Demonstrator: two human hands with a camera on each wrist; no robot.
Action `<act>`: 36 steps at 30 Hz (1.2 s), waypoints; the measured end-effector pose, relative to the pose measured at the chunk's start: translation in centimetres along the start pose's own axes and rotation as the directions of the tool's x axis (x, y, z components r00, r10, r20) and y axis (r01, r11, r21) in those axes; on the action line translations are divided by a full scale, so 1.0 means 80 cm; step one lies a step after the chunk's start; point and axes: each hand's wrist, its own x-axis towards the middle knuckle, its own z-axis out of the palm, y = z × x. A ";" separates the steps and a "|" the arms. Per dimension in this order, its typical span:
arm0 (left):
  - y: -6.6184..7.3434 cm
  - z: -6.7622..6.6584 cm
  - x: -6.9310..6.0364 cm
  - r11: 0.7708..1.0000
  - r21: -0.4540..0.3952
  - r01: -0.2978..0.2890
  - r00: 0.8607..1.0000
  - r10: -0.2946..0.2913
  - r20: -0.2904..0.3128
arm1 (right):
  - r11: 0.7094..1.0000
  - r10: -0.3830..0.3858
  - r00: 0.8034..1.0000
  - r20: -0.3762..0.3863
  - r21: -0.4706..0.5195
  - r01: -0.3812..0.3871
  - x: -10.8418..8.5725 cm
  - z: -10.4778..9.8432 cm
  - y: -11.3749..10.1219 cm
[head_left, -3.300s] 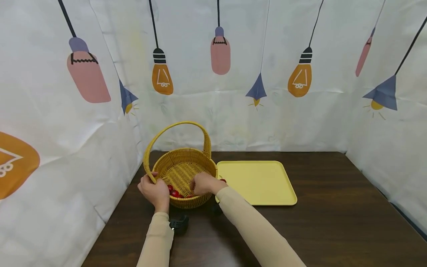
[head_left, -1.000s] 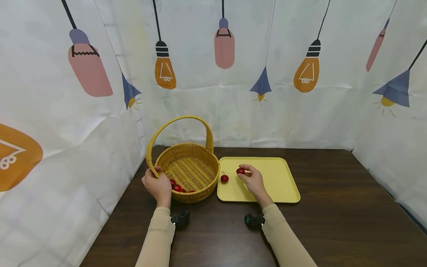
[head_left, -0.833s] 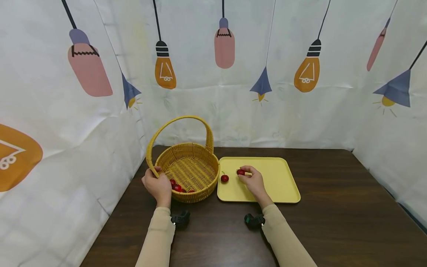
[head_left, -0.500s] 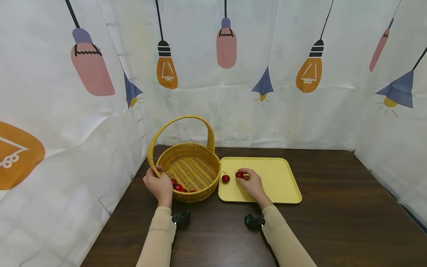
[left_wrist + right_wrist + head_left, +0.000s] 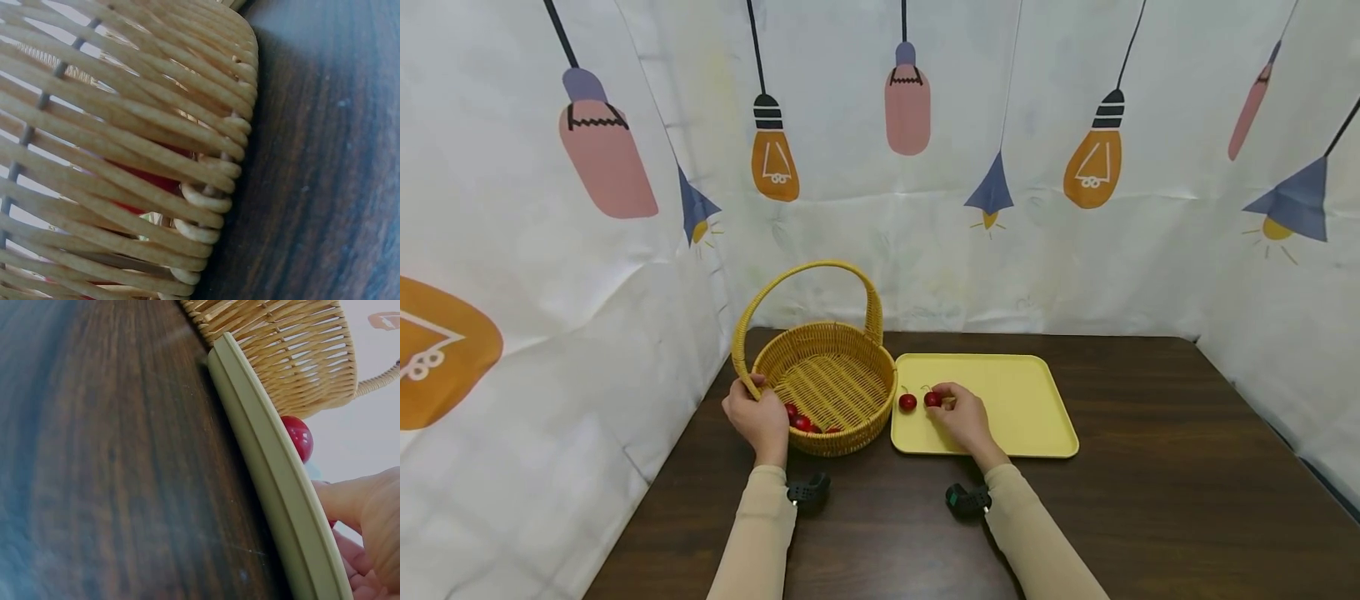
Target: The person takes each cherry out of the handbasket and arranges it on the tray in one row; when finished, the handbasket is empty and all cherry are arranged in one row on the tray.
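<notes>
The left hand [image 5: 758, 419] grips the yellow wicker basket [image 5: 823, 333] where its handle meets the rim on the left. Several red cherries [image 5: 802, 422] lie inside, near the basket's front wall; in the left wrist view, red shows through the weave [image 5: 144, 134]. Over the yellow tray [image 5: 1000, 408], the right hand [image 5: 964, 418] holds a cherry [image 5: 932, 399] between thumb and fingers, low at the tray's surface. Just left of it, another cherry [image 5: 907, 402] with a stem rests on the tray. The right wrist view shows the thumb [image 5: 344, 499] hiding most of the held cherry.
Basket and tray stand side by side on a dark wooden table [image 5: 1150, 467], the basket at the left. A white curtain [image 5: 865, 233] printed with lamps hangs behind and along both sides. A black band [image 5: 967, 500] is on the right wrist, another [image 5: 808, 489] on the left.
The right hand has come out of the basket with a cherry, moved over the tray, then lowered it leftward beside the first cherry. The left hand has kept its hold on the basket.
</notes>
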 end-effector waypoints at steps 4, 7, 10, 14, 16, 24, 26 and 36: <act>-0.003 -0.001 0.000 1.000 0.006 0.001 1.000 -0.001 0.000 | 1.000 0.017 1.000 0.015 -0.003 -0.017 -0.001 0.001 0.000; -0.005 -0.001 0.000 1.000 0.010 0.006 1.000 -0.006 0.000 | 1.000 0.021 1.000 0.018 -0.002 -0.021 -0.002 0.001 -0.002; -0.005 -0.002 0.000 1.000 0.010 0.010 1.000 -0.010 0.002 | 1.000 0.012 1.000 0.016 -0.006 -0.012 -0.002 0.000 -0.002; -0.005 -0.002 0.000 1.000 0.006 0.011 1.000 -0.011 -0.001 | 1.000 0.008 1.000 0.016 -0.005 -0.008 -0.002 0.000 -0.003; -0.005 -0.001 0.000 1.000 0.002 0.007 1.000 -0.007 -0.006 | 1.000 0.008 1.000 0.015 -0.002 -0.008 -0.002 0.001 -0.003; -0.005 -0.002 0.000 1.000 -0.003 0.001 1.000 -0.001 -0.010 | 1.000 0.009 0.998 0.062 0.025 -0.011 -0.002 -0.004 -0.005; -0.005 -0.002 -0.001 1.000 0.000 0.002 1.000 -0.002 -0.010 | 0.999 0.005 0.996 0.085 0.040 -0.008 -0.003 -0.009 -0.008; -0.006 0.001 0.001 1.000 -0.006 -0.018 1.000 0.018 -0.008 | 0.999 0.005 0.997 0.073 0.042 -0.008 0.002 -0.029 -0.008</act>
